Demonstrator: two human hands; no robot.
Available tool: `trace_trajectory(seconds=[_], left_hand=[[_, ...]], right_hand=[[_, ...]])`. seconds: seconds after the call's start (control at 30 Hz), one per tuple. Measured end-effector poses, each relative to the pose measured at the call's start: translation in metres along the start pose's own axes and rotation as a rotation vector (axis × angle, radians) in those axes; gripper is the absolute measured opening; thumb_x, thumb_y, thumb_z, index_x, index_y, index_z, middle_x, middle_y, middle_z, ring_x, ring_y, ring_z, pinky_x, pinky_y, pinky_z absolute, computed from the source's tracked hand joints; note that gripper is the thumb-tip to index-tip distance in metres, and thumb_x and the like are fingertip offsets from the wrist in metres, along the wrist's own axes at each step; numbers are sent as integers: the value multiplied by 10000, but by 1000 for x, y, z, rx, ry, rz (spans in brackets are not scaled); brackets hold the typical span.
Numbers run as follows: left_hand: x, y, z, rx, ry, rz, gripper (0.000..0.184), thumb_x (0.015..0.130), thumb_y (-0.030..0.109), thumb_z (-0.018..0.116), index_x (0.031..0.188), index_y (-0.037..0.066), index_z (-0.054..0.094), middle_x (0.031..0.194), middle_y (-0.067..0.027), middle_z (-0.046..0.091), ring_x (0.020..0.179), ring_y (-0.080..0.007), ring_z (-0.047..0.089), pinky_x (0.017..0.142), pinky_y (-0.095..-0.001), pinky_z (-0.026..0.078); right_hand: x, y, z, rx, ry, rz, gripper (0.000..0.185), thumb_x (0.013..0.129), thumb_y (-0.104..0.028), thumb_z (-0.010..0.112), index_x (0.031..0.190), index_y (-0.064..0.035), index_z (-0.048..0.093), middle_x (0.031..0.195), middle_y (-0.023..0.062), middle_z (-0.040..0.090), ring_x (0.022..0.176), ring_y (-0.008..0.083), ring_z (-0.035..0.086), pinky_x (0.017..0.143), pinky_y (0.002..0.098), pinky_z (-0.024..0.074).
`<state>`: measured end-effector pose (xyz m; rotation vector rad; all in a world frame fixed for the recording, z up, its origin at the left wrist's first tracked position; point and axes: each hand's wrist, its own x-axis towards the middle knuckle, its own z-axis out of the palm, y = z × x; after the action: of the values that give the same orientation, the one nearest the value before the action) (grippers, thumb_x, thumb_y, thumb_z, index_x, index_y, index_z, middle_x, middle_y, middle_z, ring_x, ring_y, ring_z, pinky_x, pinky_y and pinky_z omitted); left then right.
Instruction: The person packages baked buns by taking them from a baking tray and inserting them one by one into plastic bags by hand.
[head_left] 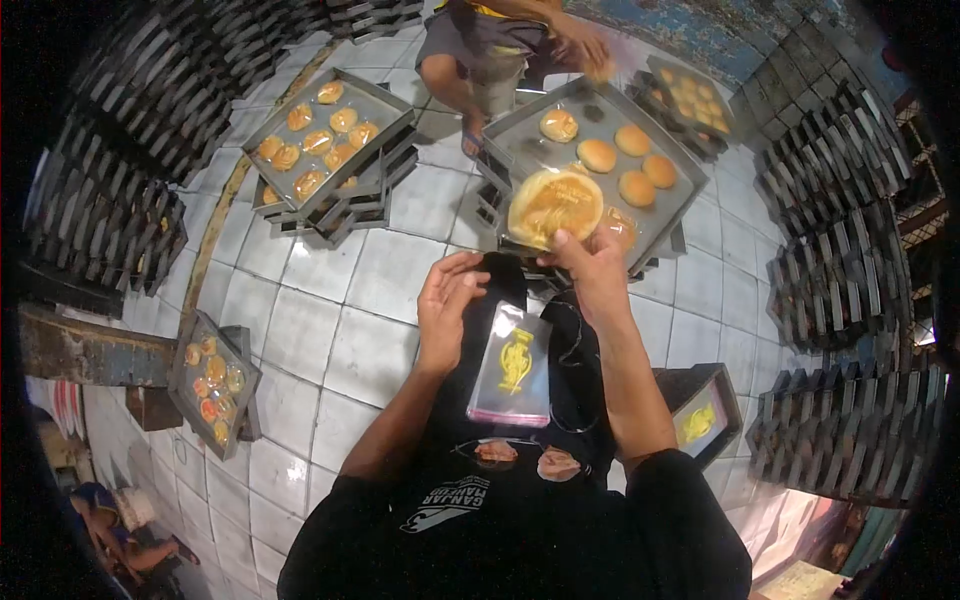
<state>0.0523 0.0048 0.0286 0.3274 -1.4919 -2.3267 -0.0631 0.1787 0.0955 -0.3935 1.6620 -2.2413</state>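
Observation:
My right hand (590, 268) grips a bun in a clear printed plastic bag (555, 208), the thumb on its near edge. It is held up over the near side of a metal tray (668, 222) with several round buns (597, 156), some bare and some bagged. My left hand (449, 305) is lower and to the left, holding nothing, its fingers loosely bent and apart. Just right of it, a stack of clear plastic bags with yellow print (515, 366) lies on my lap.
Another stacked tray (262, 128) with bagged buns is at the upper left, and a smaller one (240, 435) at lower left. A person (480, 50) sits beyond the near tray, a hand over it. Stacked dark trays (845, 265) line both sides. An open box (725, 400) is at right.

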Motion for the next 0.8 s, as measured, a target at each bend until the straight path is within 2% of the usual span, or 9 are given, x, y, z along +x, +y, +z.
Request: trace_trajectory(seconds=[0.2,0.27,0.37,0.47,0.57,0.7,0.77,0.8], left_hand=[[10,23,23,-143,-81,63,396,1024,166,621,1358,-23,521,1295,-149,641,1084,-192,660,902,-318,543],[12,30,33,-185,-83,81,405,1013,171,648,1354,-19,539,1199,-107,660,1008,-145,666,855,-280,531],[19,29,40,-161,-103,80,369,1015,183,654,1320,-12,579,1123,-73,693,947,-119,667,836,-268,524],[21,42,52,-101,-117,119,318,1022,190,648,1268,-8,620,1048,-58,712,905,-106,667,819,-257,516],[21,48,59,-99,-102,118,293,1031,192,635,1239,-15,636,1047,-69,716,889,-102,666,808,-255,518],[23,46,60,-126,-106,109,288,1035,193,628,1231,-17,631,1033,-75,722,890,-113,680,816,-267,533],[22,48,62,-190,-112,92,279,1036,179,609,1221,-29,628,1091,-100,718,951,-166,699,860,-317,554],[21,49,63,-187,-115,91,279,1036,179,609,1221,-29,628,1091,-100,718,951,-166,699,860,-317,554]], right_hand=[[-18,5,10,72,-16,-15,483,965,-168,730,1371,10,541,1239,110,666,1029,183,681,794,329,616],[-20,3,12,78,-7,-17,484,966,-167,728,1374,12,539,1246,111,663,1034,182,679,794,331,616],[-23,-5,16,126,2,-8,478,978,-179,715,1379,9,534,1239,110,665,1037,182,680,795,327,616],[-24,-10,17,204,18,9,423,1008,-195,676,1355,-1,532,1242,104,677,1055,193,688,796,338,599],[-24,-11,15,249,1,15,405,1013,-196,671,1344,-4,539,1236,96,679,1061,185,684,803,335,597],[-23,-15,15,231,-3,7,398,1015,-200,670,1336,-1,541,1226,101,680,1056,177,684,803,333,599],[-24,-17,15,218,-5,3,405,1016,-204,671,1338,2,539,1225,103,679,1055,177,685,805,333,601],[-24,-17,16,218,6,-12,429,1002,-218,691,1343,2,549,1220,103,681,1020,166,693,802,309,607]])
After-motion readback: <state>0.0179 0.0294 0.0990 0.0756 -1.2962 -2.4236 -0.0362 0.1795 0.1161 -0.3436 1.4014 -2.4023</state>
